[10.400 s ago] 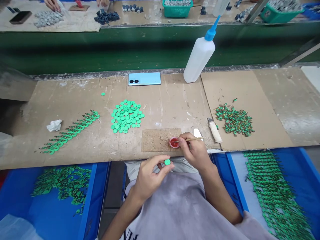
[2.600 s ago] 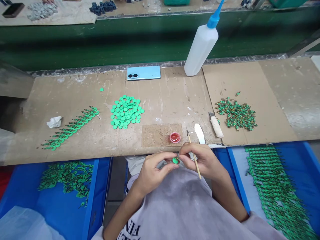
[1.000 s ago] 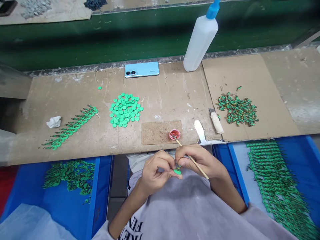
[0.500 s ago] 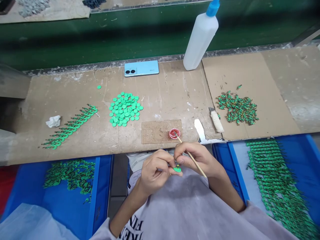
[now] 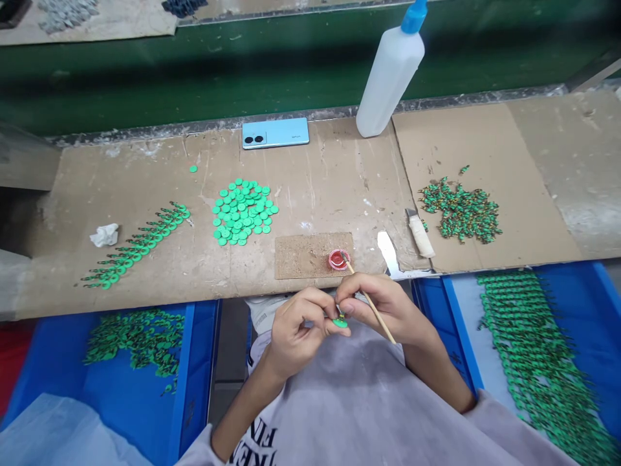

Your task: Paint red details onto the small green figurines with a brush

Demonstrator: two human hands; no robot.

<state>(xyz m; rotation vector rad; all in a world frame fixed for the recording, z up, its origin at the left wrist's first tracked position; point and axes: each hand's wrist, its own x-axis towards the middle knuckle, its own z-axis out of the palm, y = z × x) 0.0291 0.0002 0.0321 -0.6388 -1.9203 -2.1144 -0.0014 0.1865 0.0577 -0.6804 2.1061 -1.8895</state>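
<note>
Between its thumb and fingers, my left hand (image 5: 299, 327) holds a green disc (image 5: 339, 323) near the table's front edge. A small dark and yellowish piece stands on that disc, and the fingertips of my right hand (image 5: 385, 304) close on it. A thin wooden brush (image 5: 372, 305) also rests in my right hand, its dark tip over a small cup of red liquid (image 5: 338, 259). The cup sits on a brown board (image 5: 301, 257). Farther back lies a heap of loose green discs (image 5: 241, 213). At the right is a pile of small green and gold pieces (image 5: 463, 210).
A white bottle (image 5: 391, 81) and a blue phone (image 5: 275, 133) are at the back. A knife (image 5: 421, 237) lies right of the cup. Assembled pieces (image 5: 138, 249) form a row at left. Blue trays (image 5: 130, 401) hold more green pieces below the table edge.
Both hands have shifted slightly left and up with the green disc. The brush has tilted a little, and its tip has moved right over the cup.
</note>
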